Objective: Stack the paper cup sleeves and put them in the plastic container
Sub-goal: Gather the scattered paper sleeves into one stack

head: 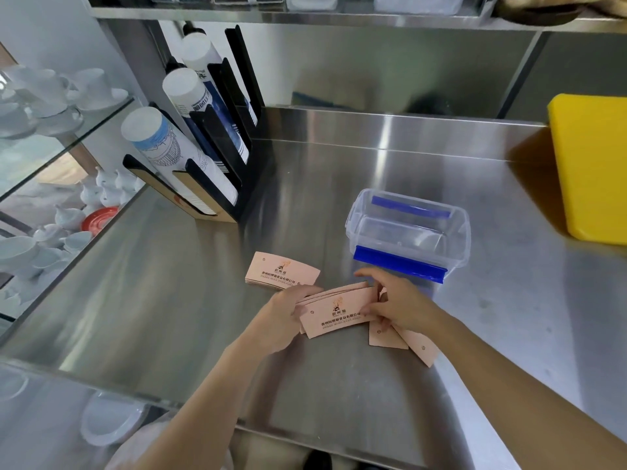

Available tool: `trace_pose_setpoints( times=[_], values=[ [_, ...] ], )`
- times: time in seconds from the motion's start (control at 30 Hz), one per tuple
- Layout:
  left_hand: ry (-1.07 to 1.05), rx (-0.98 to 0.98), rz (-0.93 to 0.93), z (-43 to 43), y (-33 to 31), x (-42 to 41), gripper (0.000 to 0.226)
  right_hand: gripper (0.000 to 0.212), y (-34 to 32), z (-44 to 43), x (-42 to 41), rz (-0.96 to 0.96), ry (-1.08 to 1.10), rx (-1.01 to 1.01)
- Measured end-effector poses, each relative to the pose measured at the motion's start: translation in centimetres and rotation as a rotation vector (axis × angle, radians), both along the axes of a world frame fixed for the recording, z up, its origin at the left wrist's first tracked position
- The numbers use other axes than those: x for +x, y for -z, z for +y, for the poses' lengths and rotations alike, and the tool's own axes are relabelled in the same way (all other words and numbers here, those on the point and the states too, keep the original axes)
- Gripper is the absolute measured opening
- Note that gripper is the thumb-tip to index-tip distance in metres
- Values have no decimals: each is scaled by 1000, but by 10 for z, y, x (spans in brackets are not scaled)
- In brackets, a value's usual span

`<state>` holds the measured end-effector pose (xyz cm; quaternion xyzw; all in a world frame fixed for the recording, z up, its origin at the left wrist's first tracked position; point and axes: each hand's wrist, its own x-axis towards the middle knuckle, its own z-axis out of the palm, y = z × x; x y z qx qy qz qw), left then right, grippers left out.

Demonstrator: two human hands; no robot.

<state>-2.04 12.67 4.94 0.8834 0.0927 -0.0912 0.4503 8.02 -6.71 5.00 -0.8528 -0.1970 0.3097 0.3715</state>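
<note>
A stack of pale pink paper cup sleeves (334, 312) lies on the steel counter between my hands. My left hand (285, 317) grips its left end and my right hand (397, 303) grips its right end. Two loose sleeves (403, 340) stick out from under my right hand. Another small pile of sleeves (281, 271) rests to the left, apart from my hands. The clear plastic container (407, 228) with blue clip handles stands open just behind my right hand.
A black cup dispenser rack (203, 144) with stacked paper cups stands at the back left. A yellow block (593, 164) sits at the right edge. Glass shelves with white crockery (51, 106) run along the left. The steel counter (339, 385) ends near me.
</note>
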Motion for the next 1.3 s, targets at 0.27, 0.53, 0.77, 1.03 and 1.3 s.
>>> trace_pose_setpoints(
  times=[0.27, 0.53, 0.77, 1.03, 1.3],
  values=[
    [-82, 94, -92, -12, 6, 4, 36, 18, 3, -10, 4, -262, 3, -78],
    [-160, 113, -125, -26, 7, 13, 33, 78, -5, -40, 13, -187, -366, -506],
    [-172, 113, -118, -28, 8, 21, 34, 31, -7, -41, 23, -171, -176, -425],
    [-170, 95, -144, -28, 7, 24, 34, 22, -25, -52, 20, -115, 217, 8],
    [-59, -25, -115, -28, 7, 23, 29, 37, 0, -9, -4, -128, 186, -56]
  ],
)
